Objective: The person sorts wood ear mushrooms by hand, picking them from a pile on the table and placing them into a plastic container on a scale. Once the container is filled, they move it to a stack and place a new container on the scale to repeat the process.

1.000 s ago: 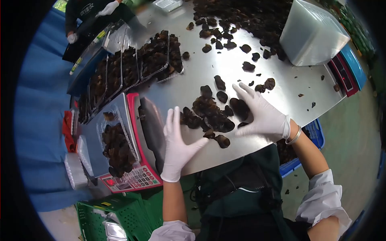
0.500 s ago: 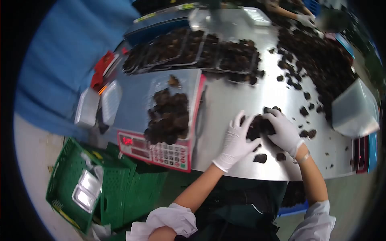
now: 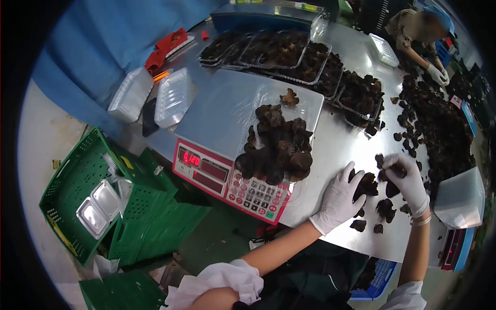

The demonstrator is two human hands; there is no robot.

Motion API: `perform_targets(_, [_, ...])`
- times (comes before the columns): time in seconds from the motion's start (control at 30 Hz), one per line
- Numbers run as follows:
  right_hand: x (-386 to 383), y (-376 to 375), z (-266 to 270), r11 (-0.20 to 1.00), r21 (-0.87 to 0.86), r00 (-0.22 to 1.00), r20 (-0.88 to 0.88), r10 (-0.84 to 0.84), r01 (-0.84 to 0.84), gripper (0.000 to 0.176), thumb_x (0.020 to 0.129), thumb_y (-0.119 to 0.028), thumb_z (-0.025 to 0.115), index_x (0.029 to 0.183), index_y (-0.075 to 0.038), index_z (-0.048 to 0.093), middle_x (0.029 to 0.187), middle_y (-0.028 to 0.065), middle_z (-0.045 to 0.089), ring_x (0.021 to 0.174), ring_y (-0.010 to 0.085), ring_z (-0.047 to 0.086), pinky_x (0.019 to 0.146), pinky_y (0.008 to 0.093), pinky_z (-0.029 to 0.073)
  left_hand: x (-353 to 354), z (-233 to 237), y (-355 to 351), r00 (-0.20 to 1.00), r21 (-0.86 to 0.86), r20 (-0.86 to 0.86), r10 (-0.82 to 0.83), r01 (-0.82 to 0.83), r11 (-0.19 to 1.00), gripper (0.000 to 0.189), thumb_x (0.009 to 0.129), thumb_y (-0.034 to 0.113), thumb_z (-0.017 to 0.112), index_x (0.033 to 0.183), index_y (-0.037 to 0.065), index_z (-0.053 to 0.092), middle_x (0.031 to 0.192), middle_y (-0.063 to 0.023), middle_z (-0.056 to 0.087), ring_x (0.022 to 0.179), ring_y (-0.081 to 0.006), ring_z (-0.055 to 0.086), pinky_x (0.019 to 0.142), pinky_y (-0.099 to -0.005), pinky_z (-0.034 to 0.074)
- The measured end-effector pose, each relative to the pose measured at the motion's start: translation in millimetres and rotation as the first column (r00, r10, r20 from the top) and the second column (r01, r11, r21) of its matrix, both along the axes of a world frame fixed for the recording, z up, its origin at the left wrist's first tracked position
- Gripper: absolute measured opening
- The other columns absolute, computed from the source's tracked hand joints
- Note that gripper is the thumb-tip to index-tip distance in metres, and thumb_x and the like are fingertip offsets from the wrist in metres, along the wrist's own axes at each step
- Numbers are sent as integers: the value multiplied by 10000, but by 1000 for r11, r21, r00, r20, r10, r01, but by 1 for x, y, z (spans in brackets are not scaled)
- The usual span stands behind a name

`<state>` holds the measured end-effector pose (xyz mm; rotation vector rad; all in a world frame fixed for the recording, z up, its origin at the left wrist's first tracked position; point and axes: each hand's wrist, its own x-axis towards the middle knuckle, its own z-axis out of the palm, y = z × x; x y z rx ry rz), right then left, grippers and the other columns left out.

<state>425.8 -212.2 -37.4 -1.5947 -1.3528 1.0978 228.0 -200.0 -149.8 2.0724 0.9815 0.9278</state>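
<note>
My gloved left hand is curled on the steel table around dark, frilly wood ear mushrooms, with the thumb in front. To its right, my gloved right hand pinches another dark mushroom, partly hidden by the fingers. Loose mushroom pieces lie between and just below the hands. Left of them, a clear plastic tray heaped with wood ears rests on a red-edged digital scale, whose red display seems to read 0.120.
Filled clear trays are lined up behind the scale. A long heap of mushrooms covers the table's right side, where a co-worker's gloved hand is. Stacked containers stand at right, empty trays at left, green crates below.
The view has swung, so the scale and trays appear farther right. My hands have moved apart from the shared clump, and the right one now pinches a piece. Mushrooms lie more spread out.
</note>
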Motion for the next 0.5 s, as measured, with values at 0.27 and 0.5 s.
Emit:
perform_targets(0.27, [-137,111,68,784,519,940,151,307,-340,157,861,80,666,984,-15,644,1045,48,671,1019,114,640,898,267,514,0,-1,-1,999,72,-44,13,-9,997,624,838,257,715,1392,55,513,1482,-235,394,1292,-424,463,1066,-515,412])
perform_targets(0.5, [-183,191,36,622,270,633,601,487,-735,264,933,-250,701,1143,-90,706,1203,117,694,1173,274,587,1095,390,370,-4,2,-1,999,-8,-32,-22,22,1000,616,844,256,699,1392,54,501,1479,-234,386,1316,-418,451,1072,-522,399])
